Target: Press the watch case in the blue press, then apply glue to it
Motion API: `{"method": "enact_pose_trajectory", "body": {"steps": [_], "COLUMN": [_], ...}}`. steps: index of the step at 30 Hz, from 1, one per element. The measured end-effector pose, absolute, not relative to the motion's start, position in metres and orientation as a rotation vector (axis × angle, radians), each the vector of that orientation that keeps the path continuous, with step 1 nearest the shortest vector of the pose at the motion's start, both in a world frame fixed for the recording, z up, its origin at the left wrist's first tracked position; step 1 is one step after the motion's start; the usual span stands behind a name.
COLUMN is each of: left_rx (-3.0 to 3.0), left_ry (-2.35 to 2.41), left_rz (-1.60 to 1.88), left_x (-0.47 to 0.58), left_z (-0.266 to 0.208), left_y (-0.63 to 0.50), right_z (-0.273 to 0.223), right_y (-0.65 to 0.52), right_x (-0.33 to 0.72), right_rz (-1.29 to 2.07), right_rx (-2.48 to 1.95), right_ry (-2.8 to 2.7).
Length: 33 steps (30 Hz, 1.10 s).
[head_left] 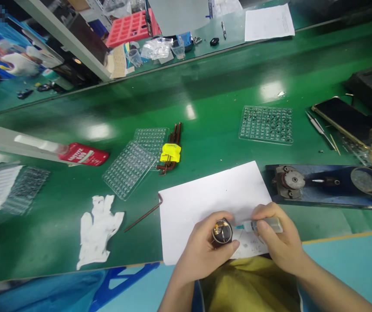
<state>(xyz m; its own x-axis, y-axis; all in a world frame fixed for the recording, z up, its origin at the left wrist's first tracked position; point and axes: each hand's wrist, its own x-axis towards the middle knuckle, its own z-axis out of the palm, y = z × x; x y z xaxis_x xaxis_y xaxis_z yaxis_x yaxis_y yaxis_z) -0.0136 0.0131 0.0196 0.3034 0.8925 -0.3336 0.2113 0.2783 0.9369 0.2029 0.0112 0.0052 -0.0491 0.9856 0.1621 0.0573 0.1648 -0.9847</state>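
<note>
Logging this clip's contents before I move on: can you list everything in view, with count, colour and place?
small round metal part: 1, dark and brassy, in left hand
clear syringe-like dispenser: 1, blue tip, in right hand
white paper sheet: 1, under the hands
clear plastic cell trays: 3, mid-table
hex key set: 1, yellow holder
loose hex key: 1, brown, left of the sheet
white glove: 1, front left
red adhesive bottle: 1, lying left
blue metal fixture: 1, right
phone: 1, dark, far right
green table: 1
left hand: holding
right hand: holding
</note>
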Motion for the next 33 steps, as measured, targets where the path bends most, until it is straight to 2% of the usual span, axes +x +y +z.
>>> {"method": "enact_pose_trajectory", "body": {"steps": [19,27,33], "left_rx": [1.208,1.201,1.18], "left_ry": [1.206,1.183,1.196], "left_rz": [0.655,0.661,0.686], "left_x": [-0.013,-0.013,-0.012], "left_z": [0.02,0.017,0.014], "left_y": [0.014,0.012,0.012], "right_z": [0.003,0.005,0.001], "right_y": [0.011,0.011,0.01], "right_x": [0.203,0.201,0.204], "right_rz": [1.161,1.01,1.116], "right_rx": [-1.103,-1.17,-1.158], "right_ry": [-1.361,-1.372,-1.381]}}
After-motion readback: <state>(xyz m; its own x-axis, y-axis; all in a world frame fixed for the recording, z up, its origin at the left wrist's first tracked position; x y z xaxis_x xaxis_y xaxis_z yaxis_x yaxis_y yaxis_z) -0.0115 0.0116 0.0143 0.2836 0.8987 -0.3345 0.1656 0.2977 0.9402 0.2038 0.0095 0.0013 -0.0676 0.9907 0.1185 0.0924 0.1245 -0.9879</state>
